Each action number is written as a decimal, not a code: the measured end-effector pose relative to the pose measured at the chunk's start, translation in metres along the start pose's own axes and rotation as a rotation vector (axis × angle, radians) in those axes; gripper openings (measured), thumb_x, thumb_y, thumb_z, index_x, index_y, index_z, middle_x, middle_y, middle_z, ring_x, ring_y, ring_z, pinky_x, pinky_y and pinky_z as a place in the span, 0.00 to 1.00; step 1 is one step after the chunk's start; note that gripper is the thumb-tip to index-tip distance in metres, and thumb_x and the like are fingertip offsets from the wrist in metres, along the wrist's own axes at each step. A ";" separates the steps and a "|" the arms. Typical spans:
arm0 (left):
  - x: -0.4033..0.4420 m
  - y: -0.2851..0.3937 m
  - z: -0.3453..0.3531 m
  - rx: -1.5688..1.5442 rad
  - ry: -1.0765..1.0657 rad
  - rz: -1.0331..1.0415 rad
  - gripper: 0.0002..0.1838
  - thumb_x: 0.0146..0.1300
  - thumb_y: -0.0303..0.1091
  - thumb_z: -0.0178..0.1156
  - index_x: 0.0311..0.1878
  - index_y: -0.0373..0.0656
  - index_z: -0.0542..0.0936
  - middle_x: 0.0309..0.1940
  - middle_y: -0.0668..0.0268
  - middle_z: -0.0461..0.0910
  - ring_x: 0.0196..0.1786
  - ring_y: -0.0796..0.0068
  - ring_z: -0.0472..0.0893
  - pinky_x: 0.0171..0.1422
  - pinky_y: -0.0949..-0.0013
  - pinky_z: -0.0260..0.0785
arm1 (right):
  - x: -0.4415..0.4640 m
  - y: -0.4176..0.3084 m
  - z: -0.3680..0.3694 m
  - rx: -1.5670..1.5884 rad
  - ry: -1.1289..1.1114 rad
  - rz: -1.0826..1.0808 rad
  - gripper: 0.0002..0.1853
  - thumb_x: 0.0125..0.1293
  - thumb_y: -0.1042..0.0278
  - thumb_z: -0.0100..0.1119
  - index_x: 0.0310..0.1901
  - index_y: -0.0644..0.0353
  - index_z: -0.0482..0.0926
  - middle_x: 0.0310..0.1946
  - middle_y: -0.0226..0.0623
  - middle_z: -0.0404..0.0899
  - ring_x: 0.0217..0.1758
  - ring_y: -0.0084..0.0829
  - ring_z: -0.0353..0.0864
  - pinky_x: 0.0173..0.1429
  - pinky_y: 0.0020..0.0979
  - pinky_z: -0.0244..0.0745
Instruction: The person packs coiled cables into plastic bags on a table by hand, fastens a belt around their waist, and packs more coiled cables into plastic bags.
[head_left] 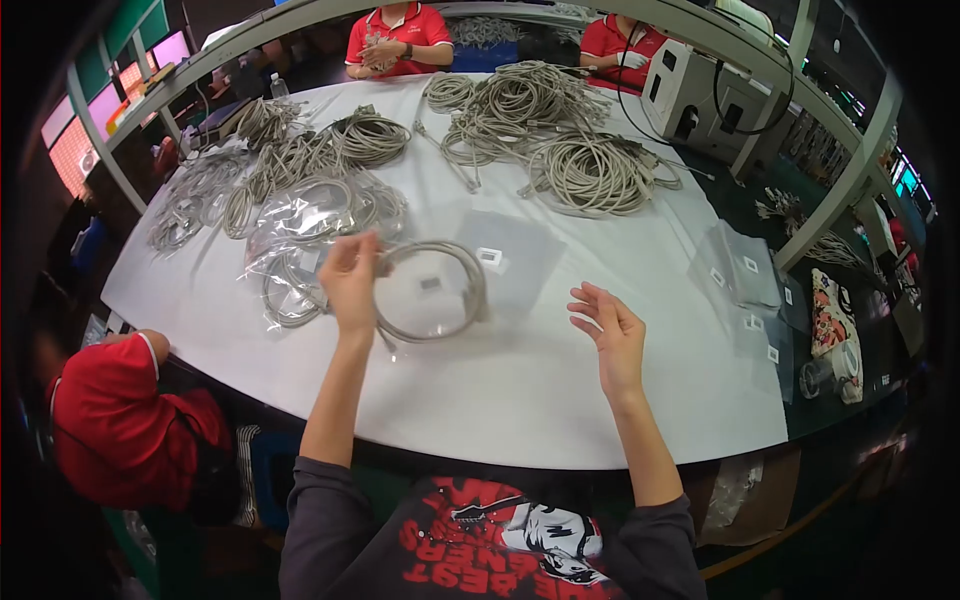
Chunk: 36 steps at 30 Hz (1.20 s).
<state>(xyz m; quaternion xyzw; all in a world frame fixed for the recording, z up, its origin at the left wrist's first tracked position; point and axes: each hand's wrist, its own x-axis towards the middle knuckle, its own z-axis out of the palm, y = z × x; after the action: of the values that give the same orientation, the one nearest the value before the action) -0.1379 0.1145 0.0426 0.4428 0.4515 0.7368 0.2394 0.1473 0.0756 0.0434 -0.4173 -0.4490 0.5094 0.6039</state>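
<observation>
My left hand [352,280] is closed on the left edge of a clear plastic bag with a coiled grey cable [478,290] inside, held over the white table [480,405]. My right hand [610,335] is raised to the right of the bag, fingers apart, holding nothing. Behind the bagged coil lie flat clear bags [520,250] with a small white label. Left of my left hand is a heap of bagged cables [325,210].
Coiled grey cables [595,175] are piled at the back, with more [370,140] at the back left. Empty bags [745,265] lie at the right edge. Co-workers in red [400,40] stand across the table; another person [130,420] is at the left. A metal frame [840,165] rises at the right.
</observation>
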 end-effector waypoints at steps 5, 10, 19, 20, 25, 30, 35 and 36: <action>0.044 -0.040 -0.072 1.221 0.458 0.445 0.26 0.58 0.40 0.59 0.57 0.38 0.66 0.57 0.54 0.65 0.59 0.57 0.66 0.59 0.52 0.61 | 0.008 0.024 -0.022 -0.144 -0.038 0.097 0.16 0.69 0.63 0.44 0.43 0.66 0.78 0.41 0.36 0.79 0.41 0.28 0.78 0.46 0.29 0.74; -0.004 -0.062 -0.064 1.540 -0.186 0.264 0.35 0.56 0.45 0.59 0.64 0.43 0.59 0.68 0.53 0.46 0.70 0.49 0.45 0.67 0.40 0.39 | 0.066 0.055 -0.028 -0.479 -0.119 0.034 0.13 0.65 0.64 0.49 0.42 0.65 0.78 0.40 0.37 0.79 0.41 0.28 0.78 0.46 0.28 0.72; -0.051 -0.053 0.017 1.168 -0.550 0.571 0.23 0.54 0.39 0.60 0.54 0.48 0.71 0.61 0.52 0.59 0.65 0.53 0.57 0.67 0.40 0.38 | 0.251 0.050 -0.023 -1.185 0.121 -0.518 0.08 0.55 0.74 0.52 0.35 0.65 0.77 0.39 0.43 0.76 0.44 0.42 0.75 0.47 0.39 0.71; -0.063 -0.060 0.021 1.044 -0.674 0.621 0.20 0.53 0.37 0.60 0.51 0.47 0.73 0.58 0.53 0.62 0.63 0.54 0.61 0.67 0.41 0.38 | 0.269 0.048 -0.020 -1.266 0.149 -0.597 0.09 0.53 0.75 0.53 0.37 0.65 0.75 0.39 0.42 0.75 0.45 0.43 0.74 0.47 0.40 0.70; -0.059 -0.063 0.011 0.788 -0.717 0.577 0.13 0.48 0.26 0.60 0.40 0.46 0.76 0.48 0.58 0.68 0.55 0.59 0.67 0.65 0.42 0.42 | 0.322 0.039 -0.014 -1.655 0.151 -0.605 0.22 0.41 0.73 0.63 0.42 0.62 0.70 0.41 0.40 0.73 0.51 0.39 0.71 0.50 0.38 0.67; -0.060 -0.059 0.006 0.763 -0.799 0.536 0.12 0.48 0.23 0.58 0.38 0.44 0.75 0.44 0.60 0.69 0.53 0.60 0.67 0.66 0.45 0.42 | 0.348 0.062 -0.026 -1.953 0.079 -0.706 0.08 0.45 0.72 0.56 0.31 0.61 0.75 0.38 0.39 0.74 0.47 0.38 0.69 0.51 0.37 0.64; -0.065 -0.056 0.004 0.762 -0.798 0.539 0.12 0.50 0.23 0.57 0.40 0.44 0.74 0.43 0.59 0.70 0.52 0.58 0.68 0.64 0.46 0.45 | 0.323 -0.014 -0.023 -1.396 0.375 -1.025 0.06 0.49 0.74 0.54 0.30 0.63 0.70 0.33 0.42 0.73 0.43 0.42 0.70 0.48 0.38 0.65; -0.062 -0.057 0.003 0.766 -0.802 0.575 0.13 0.51 0.24 0.57 0.42 0.45 0.74 0.43 0.58 0.71 0.51 0.57 0.69 0.62 0.45 0.48 | 0.309 -0.028 -0.021 -1.407 0.397 -1.012 0.06 0.49 0.74 0.54 0.30 0.63 0.70 0.33 0.42 0.73 0.43 0.42 0.70 0.48 0.38 0.65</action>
<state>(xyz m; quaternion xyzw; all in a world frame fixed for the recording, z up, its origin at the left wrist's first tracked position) -0.1073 0.0964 -0.0333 0.8431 0.4214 0.3339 0.0064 0.1986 0.3767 0.1016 -0.5241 -0.6756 -0.2941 0.4271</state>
